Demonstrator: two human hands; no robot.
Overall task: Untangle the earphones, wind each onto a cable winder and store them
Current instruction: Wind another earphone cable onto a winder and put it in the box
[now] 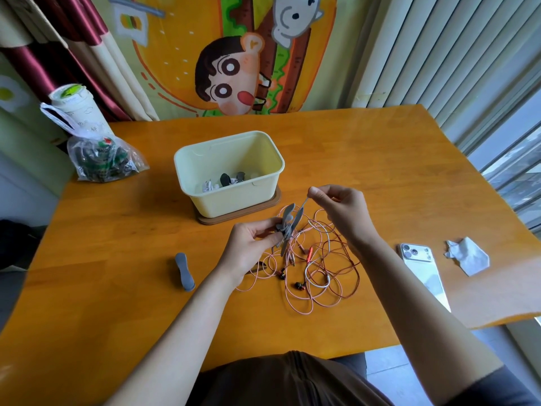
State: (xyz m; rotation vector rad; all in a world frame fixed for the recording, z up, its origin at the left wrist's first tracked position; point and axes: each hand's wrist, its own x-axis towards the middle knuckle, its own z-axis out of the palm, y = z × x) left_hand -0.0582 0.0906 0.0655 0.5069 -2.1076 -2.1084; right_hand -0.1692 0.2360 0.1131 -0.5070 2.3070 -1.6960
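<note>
Here the left hand grips a grey cable winder, perhaps silicone, its flaps splayed; the right hand pinches a thin pale cord leading to it. Beneath, slick pink and copper earphones lie in tangled loops on the glossy wooden table.

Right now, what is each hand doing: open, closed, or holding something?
Left hand: grips the grey cable winder.
Right hand: pinches the pale cable that runs down to the winder.
</note>
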